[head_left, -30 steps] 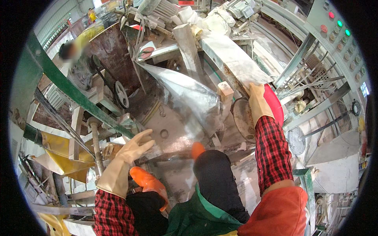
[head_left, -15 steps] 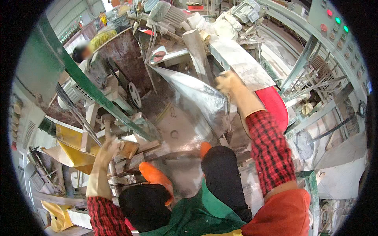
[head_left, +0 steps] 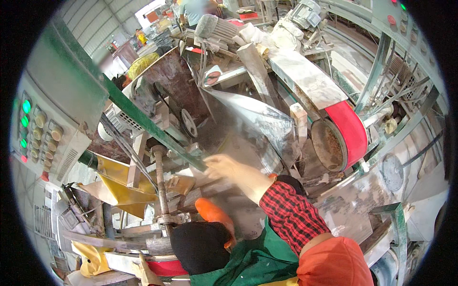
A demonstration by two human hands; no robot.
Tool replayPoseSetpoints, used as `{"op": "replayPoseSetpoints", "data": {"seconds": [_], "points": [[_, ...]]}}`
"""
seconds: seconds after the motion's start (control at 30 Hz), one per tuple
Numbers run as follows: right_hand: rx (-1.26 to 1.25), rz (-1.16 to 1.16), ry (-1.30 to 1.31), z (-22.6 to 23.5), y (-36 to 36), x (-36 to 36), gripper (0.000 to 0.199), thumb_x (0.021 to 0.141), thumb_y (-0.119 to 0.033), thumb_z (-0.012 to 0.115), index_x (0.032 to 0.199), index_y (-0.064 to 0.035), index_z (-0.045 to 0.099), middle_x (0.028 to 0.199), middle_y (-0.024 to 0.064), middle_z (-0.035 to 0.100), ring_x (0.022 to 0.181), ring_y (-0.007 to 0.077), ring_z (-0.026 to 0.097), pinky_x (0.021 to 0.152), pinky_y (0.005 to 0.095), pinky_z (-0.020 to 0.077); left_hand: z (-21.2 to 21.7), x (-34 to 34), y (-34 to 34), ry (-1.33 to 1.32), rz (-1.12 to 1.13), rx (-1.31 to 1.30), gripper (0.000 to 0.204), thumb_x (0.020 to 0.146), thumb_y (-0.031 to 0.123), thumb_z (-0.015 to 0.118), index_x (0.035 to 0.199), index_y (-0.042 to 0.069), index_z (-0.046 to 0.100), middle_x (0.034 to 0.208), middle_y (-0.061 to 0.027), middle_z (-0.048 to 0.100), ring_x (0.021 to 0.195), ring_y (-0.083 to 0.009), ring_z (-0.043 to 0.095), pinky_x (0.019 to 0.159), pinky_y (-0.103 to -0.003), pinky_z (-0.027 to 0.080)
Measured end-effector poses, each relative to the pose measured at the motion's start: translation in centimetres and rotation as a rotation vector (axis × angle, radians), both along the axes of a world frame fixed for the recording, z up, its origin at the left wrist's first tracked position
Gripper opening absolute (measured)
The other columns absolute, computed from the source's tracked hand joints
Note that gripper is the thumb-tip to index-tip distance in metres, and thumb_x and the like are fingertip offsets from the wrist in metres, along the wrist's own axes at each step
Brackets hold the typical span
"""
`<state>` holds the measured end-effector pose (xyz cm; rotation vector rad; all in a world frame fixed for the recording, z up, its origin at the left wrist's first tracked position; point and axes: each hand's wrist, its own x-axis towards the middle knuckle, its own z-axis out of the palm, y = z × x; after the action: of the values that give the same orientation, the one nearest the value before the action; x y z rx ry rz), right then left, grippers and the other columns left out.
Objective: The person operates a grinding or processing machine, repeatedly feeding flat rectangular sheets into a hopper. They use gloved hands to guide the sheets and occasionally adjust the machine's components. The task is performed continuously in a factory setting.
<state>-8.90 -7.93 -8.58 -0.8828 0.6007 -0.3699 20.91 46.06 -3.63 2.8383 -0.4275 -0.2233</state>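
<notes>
The right hand point(head_left: 229, 168) has swung left, fingers loosely spread, onto the leftward-rising green rail point(head_left: 143, 121).

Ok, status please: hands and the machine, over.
Right hand, gloved, reaching toward green bar, holding nothing. Left hand out of view. Red sanding belt apart from it, at right.

We find the way ahead of our gloved right hand point(head_left: 228, 168) tight. A green bar point(head_left: 143, 121) crosses just left of it, with the pulley wheel point(head_left: 189, 123) behind. The grey metal chute point(head_left: 260, 121) hangs directly above. The red belt wheel point(head_left: 339, 138) blocks the right. Some room shows below the chute. A control box point(head_left: 45, 136) stands well left.
</notes>
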Motion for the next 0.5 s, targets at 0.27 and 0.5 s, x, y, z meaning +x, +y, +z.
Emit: {"op": "replayPoseSetpoints", "data": {"seconds": [0.27,0.5], "points": [[-0.098,-0.175,-0.034,1.5,0.3,-1.3,0.036,0.097,-0.014,0.068,0.132,-0.0072,0.061,0.087,0.0107,0.071,0.070,0.0164,0.062,0.063,0.0294,0.0527,3.2,-3.9,-1.9,0.192,-0.173,-0.523,0.017,0.099,0.013,0.051,0.109,0.005,0.062,0.101,-0.0146,0.069,0.089,-0.0326,0.066,0.084,-0.044,0.053],[-0.110,-0.230,-0.099,3.0,-0.3,-2.0,0.038,0.097,-0.013,0.069,0.133,-0.0049,0.061,0.088,0.0109,0.071,0.072,0.0161,0.063,0.066,0.0300,0.0533,8.8,-3.9,-1.6,0.136,-0.010,-0.446,0.035,0.091,0.022,0.061,0.122,0.005,0.058,0.097,-0.0109,0.067,0.081,-0.0276,0.065,0.072,-0.040,0.052]]}}
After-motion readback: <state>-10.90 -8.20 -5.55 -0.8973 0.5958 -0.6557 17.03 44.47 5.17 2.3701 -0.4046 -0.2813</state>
